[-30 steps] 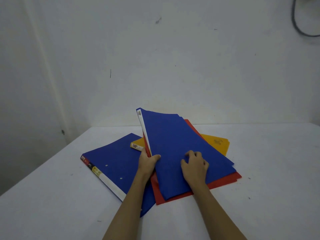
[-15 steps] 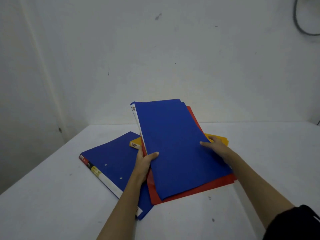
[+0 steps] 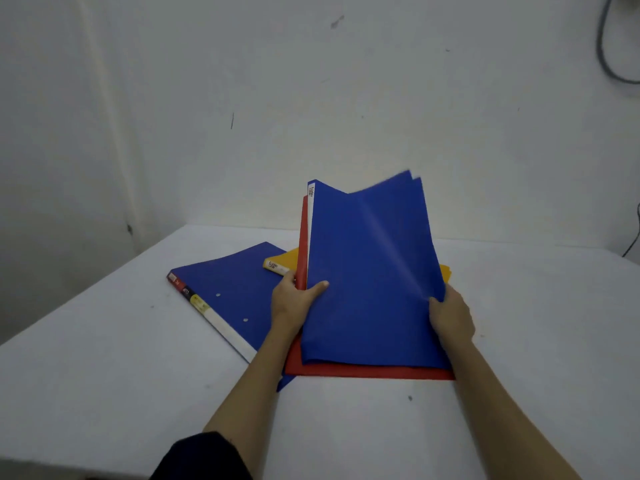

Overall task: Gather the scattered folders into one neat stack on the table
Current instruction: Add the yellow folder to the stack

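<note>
A blue folder [image 3: 370,271] and a red folder [image 3: 367,371] under it are tilted up off the white table [image 3: 536,358], their far ends raised. My left hand [image 3: 294,303] grips their left spine edge, thumb on the blue cover. My right hand [image 3: 450,315] holds their right edge. A yellow folder [image 3: 282,263] lies flat beneath them, mostly hidden. A second blue folder [image 3: 235,296] with a labelled spine lies flat to the left, its near corner under the red one.
The table meets a white wall at the back and has its left edge running diagonally near the second blue folder. A dark cable [image 3: 609,60] hangs on the wall at the top right.
My right hand has moved from the far right side of the blue folder to its near right edge and gripped it. Both hands have swung the blue and red folders straighter and lifted them steeper.
</note>
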